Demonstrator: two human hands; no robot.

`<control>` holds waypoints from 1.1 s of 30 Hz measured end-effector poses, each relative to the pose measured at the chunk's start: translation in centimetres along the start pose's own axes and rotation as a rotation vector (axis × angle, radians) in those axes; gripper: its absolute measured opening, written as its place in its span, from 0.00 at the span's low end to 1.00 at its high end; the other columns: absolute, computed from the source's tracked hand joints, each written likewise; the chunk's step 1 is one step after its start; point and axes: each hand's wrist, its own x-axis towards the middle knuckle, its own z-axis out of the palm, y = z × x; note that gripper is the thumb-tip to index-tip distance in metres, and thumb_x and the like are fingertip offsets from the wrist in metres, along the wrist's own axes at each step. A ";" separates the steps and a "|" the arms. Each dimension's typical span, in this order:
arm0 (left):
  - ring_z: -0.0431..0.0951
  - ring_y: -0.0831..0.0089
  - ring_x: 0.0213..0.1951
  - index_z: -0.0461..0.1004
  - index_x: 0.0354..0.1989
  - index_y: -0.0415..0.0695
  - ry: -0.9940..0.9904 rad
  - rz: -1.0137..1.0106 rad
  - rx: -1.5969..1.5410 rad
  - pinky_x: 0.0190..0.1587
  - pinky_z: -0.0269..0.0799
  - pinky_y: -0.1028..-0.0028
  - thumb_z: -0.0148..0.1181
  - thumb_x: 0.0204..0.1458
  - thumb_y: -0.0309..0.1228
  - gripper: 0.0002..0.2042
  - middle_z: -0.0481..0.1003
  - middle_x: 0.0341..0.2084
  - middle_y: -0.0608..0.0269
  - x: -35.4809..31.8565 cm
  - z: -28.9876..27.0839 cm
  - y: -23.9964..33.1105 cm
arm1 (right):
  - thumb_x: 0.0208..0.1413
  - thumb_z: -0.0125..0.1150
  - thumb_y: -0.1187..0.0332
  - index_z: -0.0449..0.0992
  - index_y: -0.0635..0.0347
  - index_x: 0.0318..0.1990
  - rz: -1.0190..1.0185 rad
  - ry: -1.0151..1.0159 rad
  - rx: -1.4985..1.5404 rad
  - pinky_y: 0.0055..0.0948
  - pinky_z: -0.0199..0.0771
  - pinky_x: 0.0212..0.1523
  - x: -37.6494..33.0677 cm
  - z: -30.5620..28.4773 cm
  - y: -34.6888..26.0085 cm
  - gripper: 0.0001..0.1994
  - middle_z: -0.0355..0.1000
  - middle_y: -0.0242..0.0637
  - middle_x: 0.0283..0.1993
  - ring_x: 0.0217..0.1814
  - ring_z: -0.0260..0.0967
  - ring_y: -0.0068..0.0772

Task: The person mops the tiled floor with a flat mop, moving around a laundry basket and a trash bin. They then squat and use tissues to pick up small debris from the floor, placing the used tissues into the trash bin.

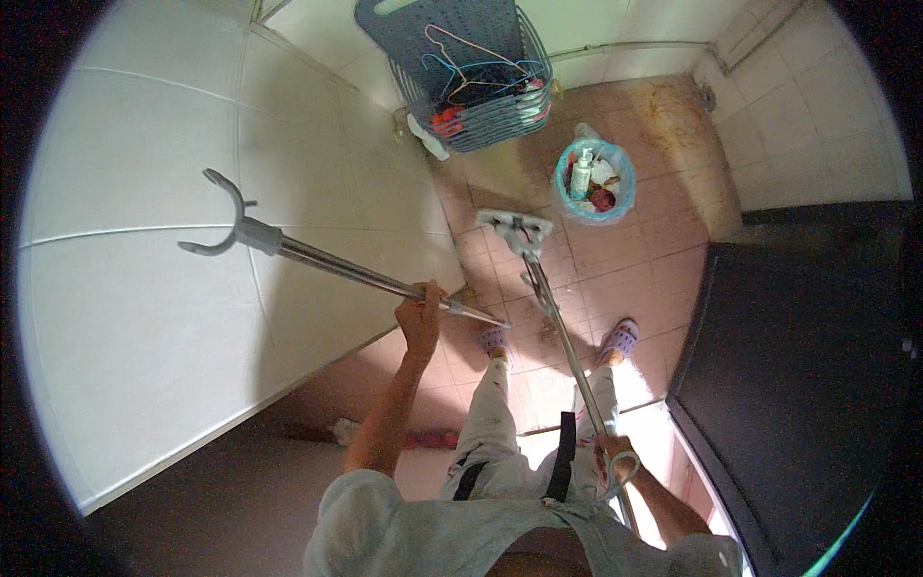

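My left hand (418,322) is wrapped round a metal clothes pole (346,269). Its grey U-shaped fork points to the left, in front of the white tiled wall, and its thin end reaches over my left foot. My right hand (615,457), low on the right, grips the upper part of a metal mop handle (567,337). A pale loop of cord hangs by that hand. The mop's flat, light-coloured head (516,231) lies ahead on the reddish floor tiles, left of the waste bin.
A tall grey laundry basket (409,34) with pink and blue hangers stands by the far wall. Right of it is a bin (630,192) lined with a blue bag, holding rubbish and a white pump bottle (580,178). A dark door panel (808,365) stands at the right.
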 end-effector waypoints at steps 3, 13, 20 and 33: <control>0.68 0.81 0.22 0.70 0.22 0.36 -0.014 0.080 0.111 0.26 0.65 0.79 0.53 0.52 0.32 0.12 0.72 0.17 0.64 -1.0 -1.2 0.6 | 0.57 0.45 0.53 0.66 0.59 0.20 0.069 0.041 -0.329 0.27 0.57 0.04 3.1 4.2 -7.8 0.20 0.61 0.32 0.12 0.08 0.57 0.26; 0.71 0.80 0.26 0.71 0.24 0.36 -0.117 -0.051 0.067 0.31 0.67 0.78 0.53 0.52 0.32 0.11 0.74 0.21 0.62 -2.1 -1.7 0.8 | 0.53 0.44 0.56 0.71 0.66 0.35 -0.640 0.166 -1.497 0.37 0.72 0.26 29.6 9.9 -12.3 0.19 0.69 0.48 0.23 0.27 0.71 0.45; 0.72 0.79 0.26 0.72 0.26 0.36 -0.074 -0.029 0.205 0.31 0.67 0.77 0.53 0.52 0.31 0.10 0.75 0.21 0.63 -4.9 -3.2 -0.3 | 0.44 0.51 0.70 0.65 0.64 0.49 -0.678 -0.018 -1.901 0.37 0.68 0.21 22.1 -5.7 2.5 0.20 0.71 0.39 0.24 0.26 0.70 0.39; 0.71 0.78 0.24 0.72 0.26 0.36 -0.041 0.053 0.236 0.29 0.67 0.77 0.54 0.51 0.30 0.09 0.75 0.21 0.62 -5.7 -4.3 -2.7 | 0.58 0.36 0.60 0.68 0.61 0.23 -0.720 0.219 -1.800 0.41 0.65 0.17 3.4 -7.3 -1.6 0.19 0.66 0.43 0.16 0.15 0.66 0.41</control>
